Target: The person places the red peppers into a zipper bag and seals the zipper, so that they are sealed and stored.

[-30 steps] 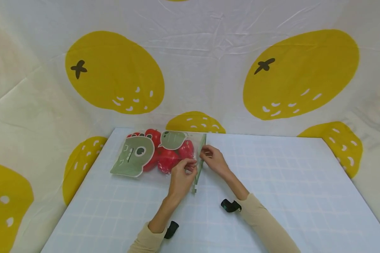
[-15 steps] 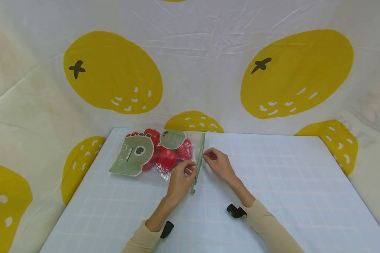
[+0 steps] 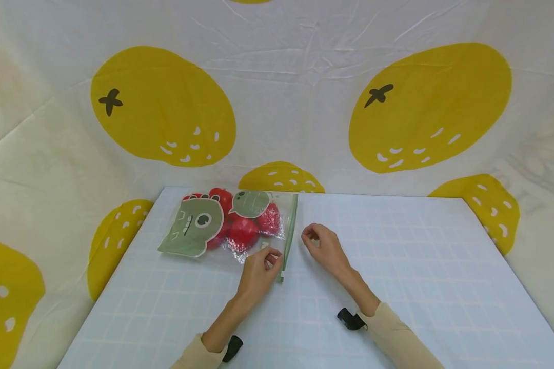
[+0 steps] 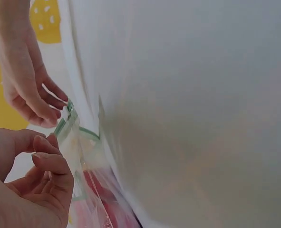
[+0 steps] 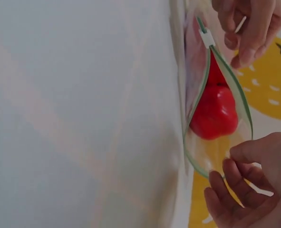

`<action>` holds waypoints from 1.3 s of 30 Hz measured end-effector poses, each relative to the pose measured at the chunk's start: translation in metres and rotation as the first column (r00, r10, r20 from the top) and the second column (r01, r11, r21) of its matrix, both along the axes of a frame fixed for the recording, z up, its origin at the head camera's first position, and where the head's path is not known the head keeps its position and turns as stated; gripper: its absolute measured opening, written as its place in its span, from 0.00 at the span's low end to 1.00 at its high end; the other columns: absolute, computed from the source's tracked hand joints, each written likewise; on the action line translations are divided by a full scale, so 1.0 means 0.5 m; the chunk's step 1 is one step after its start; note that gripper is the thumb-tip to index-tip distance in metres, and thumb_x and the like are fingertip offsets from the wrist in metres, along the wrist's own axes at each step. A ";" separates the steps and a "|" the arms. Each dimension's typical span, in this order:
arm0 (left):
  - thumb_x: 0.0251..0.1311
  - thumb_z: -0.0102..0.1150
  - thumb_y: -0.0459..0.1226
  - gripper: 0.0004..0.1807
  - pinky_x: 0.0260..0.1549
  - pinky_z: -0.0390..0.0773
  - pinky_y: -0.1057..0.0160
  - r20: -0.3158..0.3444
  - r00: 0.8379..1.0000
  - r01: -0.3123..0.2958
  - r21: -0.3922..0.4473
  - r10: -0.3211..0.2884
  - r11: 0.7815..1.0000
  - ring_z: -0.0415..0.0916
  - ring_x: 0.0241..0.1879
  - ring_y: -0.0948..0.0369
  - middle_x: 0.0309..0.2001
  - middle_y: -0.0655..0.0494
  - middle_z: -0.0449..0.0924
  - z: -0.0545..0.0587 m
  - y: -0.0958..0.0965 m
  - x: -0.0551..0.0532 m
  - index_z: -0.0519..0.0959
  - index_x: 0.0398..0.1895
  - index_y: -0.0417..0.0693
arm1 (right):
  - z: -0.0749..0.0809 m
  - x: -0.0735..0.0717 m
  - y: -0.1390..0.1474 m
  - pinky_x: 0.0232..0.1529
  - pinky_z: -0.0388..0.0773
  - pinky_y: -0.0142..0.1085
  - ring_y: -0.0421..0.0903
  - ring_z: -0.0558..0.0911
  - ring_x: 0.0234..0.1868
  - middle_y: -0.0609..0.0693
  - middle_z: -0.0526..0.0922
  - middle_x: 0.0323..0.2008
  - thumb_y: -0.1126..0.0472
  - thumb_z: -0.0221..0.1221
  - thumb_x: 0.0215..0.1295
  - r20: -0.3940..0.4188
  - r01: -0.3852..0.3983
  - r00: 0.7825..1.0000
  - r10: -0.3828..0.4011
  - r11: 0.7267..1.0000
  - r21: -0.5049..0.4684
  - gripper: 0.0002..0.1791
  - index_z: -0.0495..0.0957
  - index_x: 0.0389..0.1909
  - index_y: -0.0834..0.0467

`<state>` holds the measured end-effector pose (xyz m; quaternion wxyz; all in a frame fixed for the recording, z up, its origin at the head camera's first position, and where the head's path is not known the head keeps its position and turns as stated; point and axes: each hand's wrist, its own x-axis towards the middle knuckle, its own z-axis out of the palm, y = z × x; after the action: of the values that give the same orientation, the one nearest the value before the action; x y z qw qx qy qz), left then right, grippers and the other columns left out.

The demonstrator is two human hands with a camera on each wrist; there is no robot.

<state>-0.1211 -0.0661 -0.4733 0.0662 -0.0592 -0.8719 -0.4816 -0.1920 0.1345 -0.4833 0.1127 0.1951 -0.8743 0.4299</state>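
A clear slider bag (image 3: 240, 253) with green creature prints lies at the back left of the table, filled with several glossy red things like bell peppers (image 5: 215, 111). Its green zip edge (image 3: 291, 230) faces right. In the right wrist view this edge is parted below the white slider (image 5: 207, 39). My left hand (image 3: 257, 271) is over the bag's near right corner, fingers loosely bent; whether it touches the film I cannot tell. My right hand (image 3: 328, 251) hovers just right of the zip edge, apart from it, its fingers relaxed around nothing.
A pale checked cloth (image 3: 397, 266) covers the table. Behind it hangs a white sheet (image 3: 295, 102) with yellow fruit prints, close to the bag's far side. Each wrist carries a black camera (image 3: 351, 319).
My right hand has drawn off the zip edge, rightward and toward me. My left hand has slid a little nearer along the bag's right end. The bag stays put.
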 end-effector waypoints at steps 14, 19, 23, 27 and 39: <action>0.67 0.65 0.36 0.07 0.24 0.81 0.69 0.143 0.989 0.010 0.128 -0.029 0.992 0.78 0.24 0.62 0.29 0.52 0.84 -0.021 -0.016 0.053 0.84 0.38 0.39 | -0.002 0.060 0.004 0.34 0.82 0.34 0.44 0.80 0.31 0.50 0.83 0.34 0.68 0.66 0.65 0.036 -0.004 0.999 0.001 0.996 0.093 0.07 0.82 0.43 0.63; 0.70 0.63 0.38 0.13 0.20 0.83 0.66 0.251 0.963 0.028 0.251 -0.094 0.968 0.82 0.21 0.57 0.27 0.48 0.85 -0.027 -0.019 0.061 0.84 0.36 0.34 | -0.006 0.081 -0.004 0.35 0.81 0.34 0.42 0.79 0.32 0.49 0.83 0.34 0.67 0.65 0.68 0.096 -0.047 0.995 0.041 0.997 0.063 0.07 0.82 0.45 0.63; 0.71 0.62 0.39 0.17 0.23 0.86 0.62 0.307 0.942 0.031 0.329 -0.138 0.944 0.85 0.24 0.54 0.28 0.46 0.85 -0.030 -0.022 0.066 0.84 0.36 0.29 | -0.009 0.094 -0.015 0.34 0.81 0.33 0.40 0.80 0.31 0.48 0.83 0.34 0.64 0.63 0.71 0.161 -0.102 0.982 0.096 0.994 0.027 0.07 0.82 0.45 0.62; 0.73 0.59 0.39 0.19 0.29 0.88 0.60 0.381 0.903 0.021 0.419 -0.197 0.908 0.87 0.28 0.52 0.31 0.43 0.86 -0.038 -0.025 0.071 0.83 0.41 0.25 | -0.012 0.102 -0.028 0.31 0.79 0.30 0.37 0.79 0.30 0.47 0.84 0.33 0.61 0.62 0.73 0.234 -0.152 0.961 0.149 0.988 -0.009 0.06 0.82 0.43 0.61; 0.77 0.53 0.38 0.22 0.41 0.87 0.59 0.487 0.817 -0.072 0.618 -0.309 0.783 0.88 0.36 0.56 0.39 0.39 0.87 -0.046 -0.022 0.075 0.76 0.53 0.19 | -0.015 0.107 -0.045 0.22 0.75 0.30 0.40 0.78 0.23 0.53 0.82 0.26 0.60 0.53 0.80 0.360 -0.260 0.890 0.279 0.960 -0.101 0.14 0.82 0.37 0.64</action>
<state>-0.0837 -0.0771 -0.4962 -0.2108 0.0530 -0.6421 -0.7352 -0.1384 0.1122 -0.4909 -0.1100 0.2267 -0.8331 0.4923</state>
